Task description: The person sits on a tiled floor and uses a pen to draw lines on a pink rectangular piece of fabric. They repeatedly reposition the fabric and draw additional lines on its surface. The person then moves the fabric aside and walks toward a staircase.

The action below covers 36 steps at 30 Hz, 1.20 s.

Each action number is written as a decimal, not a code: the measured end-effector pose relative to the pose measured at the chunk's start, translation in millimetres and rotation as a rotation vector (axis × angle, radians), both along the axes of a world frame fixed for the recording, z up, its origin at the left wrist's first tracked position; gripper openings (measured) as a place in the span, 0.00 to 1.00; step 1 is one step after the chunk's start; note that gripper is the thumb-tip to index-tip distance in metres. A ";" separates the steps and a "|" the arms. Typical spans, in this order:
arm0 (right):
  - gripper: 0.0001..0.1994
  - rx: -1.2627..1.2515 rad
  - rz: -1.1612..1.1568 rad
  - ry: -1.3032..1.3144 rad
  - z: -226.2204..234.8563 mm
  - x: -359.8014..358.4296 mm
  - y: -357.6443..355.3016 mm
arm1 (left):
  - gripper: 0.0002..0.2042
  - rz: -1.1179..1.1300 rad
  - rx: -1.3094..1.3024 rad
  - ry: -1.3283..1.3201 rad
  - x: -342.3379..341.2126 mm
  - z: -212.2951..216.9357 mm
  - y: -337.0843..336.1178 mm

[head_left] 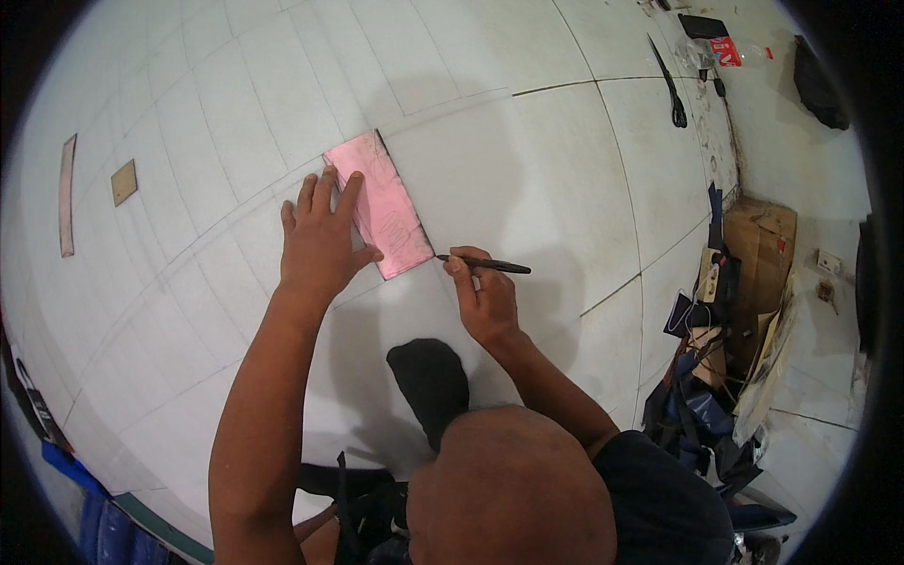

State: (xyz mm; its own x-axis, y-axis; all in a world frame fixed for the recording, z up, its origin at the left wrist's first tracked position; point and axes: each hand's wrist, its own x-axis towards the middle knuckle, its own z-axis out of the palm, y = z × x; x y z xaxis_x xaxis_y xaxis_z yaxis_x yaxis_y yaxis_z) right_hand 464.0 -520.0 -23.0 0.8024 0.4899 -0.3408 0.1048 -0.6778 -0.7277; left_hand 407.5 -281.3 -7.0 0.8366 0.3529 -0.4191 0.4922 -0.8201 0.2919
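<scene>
Head view. The card [394, 212], pink and oblong, lies tilted on the white sheet [466, 141] and serves as reference. The left hand [325, 240] is spread wide along the card's left side, its fingers and thumb on or at that edge. The right hand [488, 297] is narrowed around a black pen [494, 266], the tip at the card's lower right corner; actual contact cannot be confirmed. Thin dark lines mark the sheet above and left of the card.

Containers, all well to the right of the card: a clear bottle [749, 54] with a red label lies on its side at the upper right, contents not distinguishable; a black bag [819, 85] sits beyond it, contents hidden; a brown box [751, 240] stands right of the card, its interior not visible, with a power strip [708, 275] just beside it.

Other items: scissors [671, 94] at the card's upper right; a tan square [123, 182] and a narrow pink strip [67, 195] well to its left.
</scene>
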 end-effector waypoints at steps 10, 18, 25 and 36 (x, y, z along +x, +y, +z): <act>0.13 0.085 0.232 -0.304 5.7 -9.9 5.6 | 0.54 -0.003 -0.015 -0.009 -0.4 1.6 1.3; 0.13 0.332 0.431 -0.292 1.0 -36.4 30.0 | 0.52 -0.022 -0.006 -0.017 -0.9 1.5 1.4; 0.12 0.399 0.169 -0.372 -11.7 64.9 67.6 | 0.55 -0.013 -0.010 -0.016 0.1 -2.0 0.5; 0.12 0.388 0.270 -0.376 -23.9 107.7 125.4 | 0.56 -0.009 -0.002 -0.029 -0.5 -1.7 1.1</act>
